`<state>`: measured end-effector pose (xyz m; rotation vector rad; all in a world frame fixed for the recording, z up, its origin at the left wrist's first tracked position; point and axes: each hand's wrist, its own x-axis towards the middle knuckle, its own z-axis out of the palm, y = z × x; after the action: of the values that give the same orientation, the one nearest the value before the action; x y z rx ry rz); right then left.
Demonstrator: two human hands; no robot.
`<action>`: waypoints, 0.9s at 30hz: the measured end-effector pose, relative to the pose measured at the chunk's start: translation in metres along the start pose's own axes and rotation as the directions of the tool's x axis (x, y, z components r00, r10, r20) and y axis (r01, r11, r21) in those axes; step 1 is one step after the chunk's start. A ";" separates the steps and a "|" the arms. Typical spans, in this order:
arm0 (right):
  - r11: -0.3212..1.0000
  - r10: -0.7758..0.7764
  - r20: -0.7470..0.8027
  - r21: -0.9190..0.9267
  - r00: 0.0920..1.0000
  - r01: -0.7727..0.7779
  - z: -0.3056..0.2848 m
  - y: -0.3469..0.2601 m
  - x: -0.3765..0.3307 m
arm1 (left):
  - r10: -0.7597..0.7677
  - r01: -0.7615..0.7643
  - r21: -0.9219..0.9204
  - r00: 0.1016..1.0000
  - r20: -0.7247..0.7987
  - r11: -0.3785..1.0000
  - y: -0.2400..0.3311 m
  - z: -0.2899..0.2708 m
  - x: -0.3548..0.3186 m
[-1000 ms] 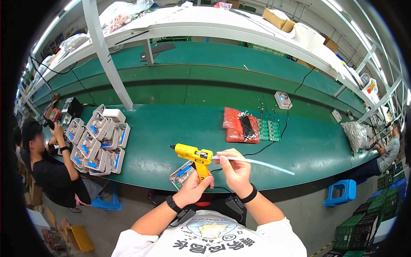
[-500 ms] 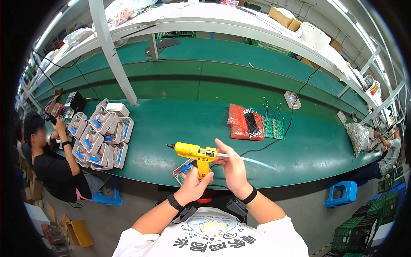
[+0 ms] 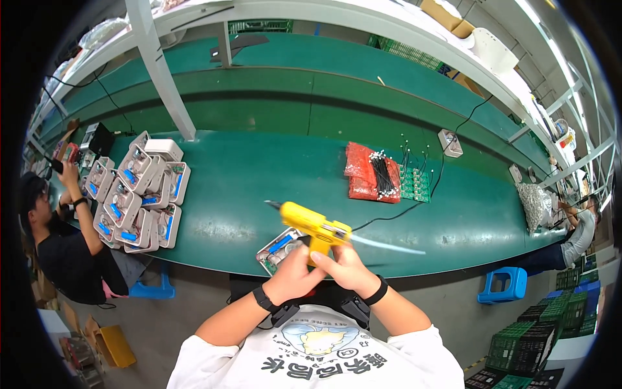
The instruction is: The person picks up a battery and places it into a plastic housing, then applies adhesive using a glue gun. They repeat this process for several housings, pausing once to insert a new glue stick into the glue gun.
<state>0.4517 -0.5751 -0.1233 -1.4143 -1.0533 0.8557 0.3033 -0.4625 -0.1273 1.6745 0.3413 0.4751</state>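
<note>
surface [image 3: 259,188], long and green, runs out ahead of me, a stack of white trays [image 3: 136,194] off to the left and red packs [image 3: 369,178] further back. yellow glue gun [image 3: 314,225] sits over the near edge, above a small white tray [image 3: 275,249]. my left hand [image 3: 295,275] and right hand [image 3: 346,269], fingers wrapped tight around its grip.

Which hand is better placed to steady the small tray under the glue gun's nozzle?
Left, probably. The left hand sits right beside the small tray, while the right hand grips the yellow glue gun handle.
</note>
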 end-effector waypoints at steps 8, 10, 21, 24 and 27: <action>0.939 0.239 -0.066 0.270 0.969 -0.214 -0.033 -0.019 -0.011 | 0.256 -0.188 0.666 0.967 -0.005 0.722 0.026 -0.046 -0.013; 0.940 0.260 -0.046 0.239 0.965 -0.242 -0.046 -0.016 -0.015 | 0.207 0.024 0.859 0.967 -0.150 0.512 0.027 -0.056 -0.023; 0.892 0.450 -0.063 0.064 0.891 -0.447 -0.021 0.018 -0.031 | 0.144 -0.038 0.649 0.983 -0.111 0.760 -0.036 -0.098 -0.039; 0.929 0.336 -0.149 -0.109 0.930 -0.353 -0.014 0.019 -0.032 | 0.183 -0.069 0.646 0.977 -0.111 0.760 -0.043 -0.097 -0.042; 0.918 0.335 -0.183 -0.157 0.924 -0.364 -0.009 0.005 -0.027 | 0.219 -0.095 0.645 0.969 -0.114 0.758 -0.048 -0.097 -0.044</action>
<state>0.4516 -0.6035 -0.1293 -1.8372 -0.7891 0.9022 0.2191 -0.3925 -0.1684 2.3476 0.5424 0.6958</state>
